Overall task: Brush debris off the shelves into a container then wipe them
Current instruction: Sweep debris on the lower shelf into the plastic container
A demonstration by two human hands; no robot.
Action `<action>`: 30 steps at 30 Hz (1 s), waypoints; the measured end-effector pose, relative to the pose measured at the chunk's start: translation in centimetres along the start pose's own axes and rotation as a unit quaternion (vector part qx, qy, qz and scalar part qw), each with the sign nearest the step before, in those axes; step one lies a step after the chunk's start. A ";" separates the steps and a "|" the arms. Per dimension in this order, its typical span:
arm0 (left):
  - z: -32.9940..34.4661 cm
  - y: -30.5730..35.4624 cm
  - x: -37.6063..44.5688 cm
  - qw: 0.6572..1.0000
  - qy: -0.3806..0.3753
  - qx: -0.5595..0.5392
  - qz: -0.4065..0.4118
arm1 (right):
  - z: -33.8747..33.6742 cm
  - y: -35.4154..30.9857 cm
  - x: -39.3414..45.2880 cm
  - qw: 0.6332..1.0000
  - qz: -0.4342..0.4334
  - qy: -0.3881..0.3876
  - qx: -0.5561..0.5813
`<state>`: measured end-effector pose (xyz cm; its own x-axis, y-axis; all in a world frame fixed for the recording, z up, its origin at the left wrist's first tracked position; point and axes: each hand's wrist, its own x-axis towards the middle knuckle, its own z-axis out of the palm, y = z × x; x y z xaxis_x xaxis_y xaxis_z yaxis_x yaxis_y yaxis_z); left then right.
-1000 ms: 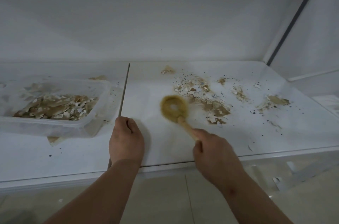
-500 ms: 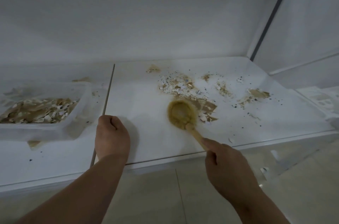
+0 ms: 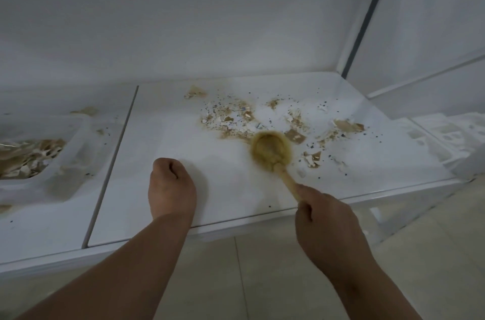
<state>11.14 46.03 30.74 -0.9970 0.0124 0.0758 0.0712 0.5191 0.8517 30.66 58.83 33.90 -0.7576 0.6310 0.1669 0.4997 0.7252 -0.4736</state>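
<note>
While right hand (image 3: 325,217) grips one brush (image 3: 271,151) (blurred), left hand (image 3: 170,186) fisted.

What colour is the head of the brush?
Yellowish tan brush head, blurred in the head view.

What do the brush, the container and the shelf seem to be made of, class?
Brush: pale handle, probably wood; tan head looks like soft bristles, though blurred.
Container: translucent cloudy plastic; the debris shows through its wall.
Shelf: smooth white panel, faintly glossy; laminate or plastic, hard to tell which.
</note>
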 end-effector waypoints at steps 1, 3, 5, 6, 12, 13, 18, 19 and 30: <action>0.1 0.0 0.0 1.000 0.004 0.005 -0.003 | -0.1 -0.2 0.3 1.000 -0.008 0.009 0.013; 0.1 0.1 -0.1 1.000 0.010 0.012 -0.003 | 0.5 -1.8 0.8 0.997 -0.049 -0.001 0.053; -0.1 0.0 -0.2 1.000 0.017 0.014 -0.008 | 2.0 -4.0 1.1 0.991 -0.100 -0.039 0.083; -0.2 -0.1 -0.2 1.000 0.020 0.014 -0.010 | 2.8 -4.8 1.4 0.988 -0.118 -0.060 0.085; -0.3 -0.1 -0.2 1.000 0.020 0.016 -0.017 | 2.9 -3.4 4.6 0.991 -0.073 -0.102 0.034; -0.3 -0.1 -0.2 0.999 0.020 0.021 -0.021 | 2.1 -2.5 5.0 0.994 -0.046 -0.091 0.027; 0.1 0.2 0.1 0.998 0.035 0.028 -0.032 | 0.3 -3.2 5.4 0.998 -0.049 -0.020 0.041; 0.3 0.2 0.1 0.998 0.038 0.029 -0.033 | 1.0 -4.5 5.5 0.995 -0.082 -0.021 0.047; 0.5 -0.3 0.6 0.998 0.030 0.049 -0.023 | 3.1 -4.7 8.6 0.996 0.018 -0.091 0.017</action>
<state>10.55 46.28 30.27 -0.9955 -0.0623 0.0709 0.0195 0.5994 0.8002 20.52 59.96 34.89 -0.8045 0.5938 -0.0089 0.5158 0.6912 -0.5061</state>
